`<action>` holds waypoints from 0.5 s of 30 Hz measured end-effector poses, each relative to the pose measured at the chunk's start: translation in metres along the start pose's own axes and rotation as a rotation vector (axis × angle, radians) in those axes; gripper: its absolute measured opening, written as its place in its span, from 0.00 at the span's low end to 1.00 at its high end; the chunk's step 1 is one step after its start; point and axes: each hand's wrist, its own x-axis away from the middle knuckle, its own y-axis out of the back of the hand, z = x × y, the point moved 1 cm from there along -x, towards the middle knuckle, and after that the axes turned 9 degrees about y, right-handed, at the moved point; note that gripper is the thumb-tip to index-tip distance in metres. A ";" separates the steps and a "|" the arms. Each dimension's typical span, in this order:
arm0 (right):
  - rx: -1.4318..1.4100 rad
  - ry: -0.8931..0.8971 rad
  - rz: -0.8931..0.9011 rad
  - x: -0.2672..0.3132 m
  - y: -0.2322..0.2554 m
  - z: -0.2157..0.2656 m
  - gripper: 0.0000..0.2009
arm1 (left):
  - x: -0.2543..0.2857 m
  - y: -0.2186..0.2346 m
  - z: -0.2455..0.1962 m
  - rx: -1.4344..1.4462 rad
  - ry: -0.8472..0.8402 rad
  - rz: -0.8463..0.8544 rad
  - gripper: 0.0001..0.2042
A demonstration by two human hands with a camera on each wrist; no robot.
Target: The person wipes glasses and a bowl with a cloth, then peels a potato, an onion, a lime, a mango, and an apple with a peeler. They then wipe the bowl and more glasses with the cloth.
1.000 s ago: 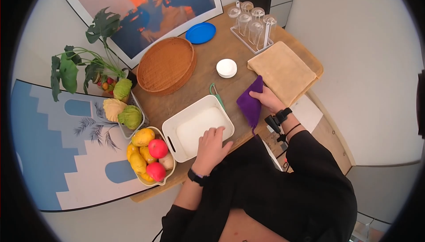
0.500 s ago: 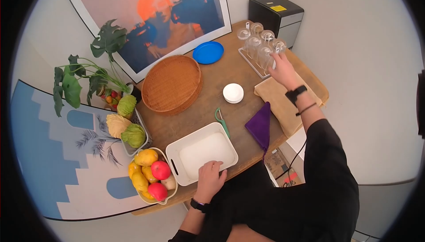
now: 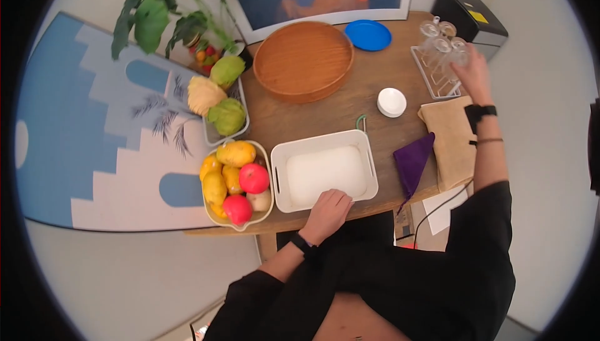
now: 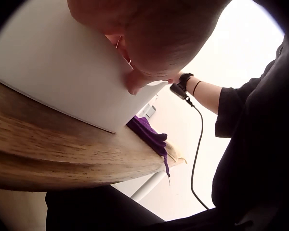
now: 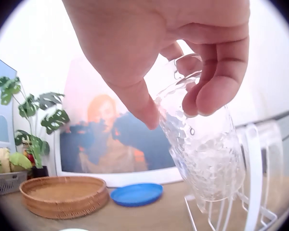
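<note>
At the back right of the table, my right hand (image 3: pixel 473 75) grips a clear textured glass (image 5: pixel 209 159) by its upper end, thumb on one side and fingers on the other. The glass is tilted above the white wire rack (image 5: pixel 254 178), where other glasses (image 3: pixel 431 44) stand. My left hand (image 3: pixel 327 216) rests on the near wall of the white rectangular bin (image 3: pixel 281 182); in the left wrist view its thumb lies against the outer wall. Nothing is inside the bin.
A purple cloth pouch (image 3: pixel 414 161) and folded tan cloth (image 3: pixel 451 147) lie to the right. White bowls (image 3: pixel 392 102), a green-handled peeler (image 3: pixel 360 122), a blue plate (image 3: pixel 369 35) and a round wicker basket (image 3: pixel 303 60) are behind the bin. A fruit basket (image 3: pixel 240 225) stands left.
My right hand let go of the purple pouch, moved back to the rack and now grips a glass. My left hand has stayed at the bin's near wall. The head view has shifted.
</note>
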 end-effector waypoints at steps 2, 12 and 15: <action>-0.065 0.136 -0.134 0.004 0.033 0.020 0.32 | -0.001 -0.004 0.002 -0.019 -0.019 -0.023 0.05; -0.660 0.702 0.586 0.107 0.065 0.296 0.31 | 0.008 -0.004 -0.001 -0.015 0.038 -0.089 0.05; -0.492 0.703 0.750 0.122 0.025 0.344 0.31 | 0.022 0.014 0.003 -0.121 0.099 -0.103 0.06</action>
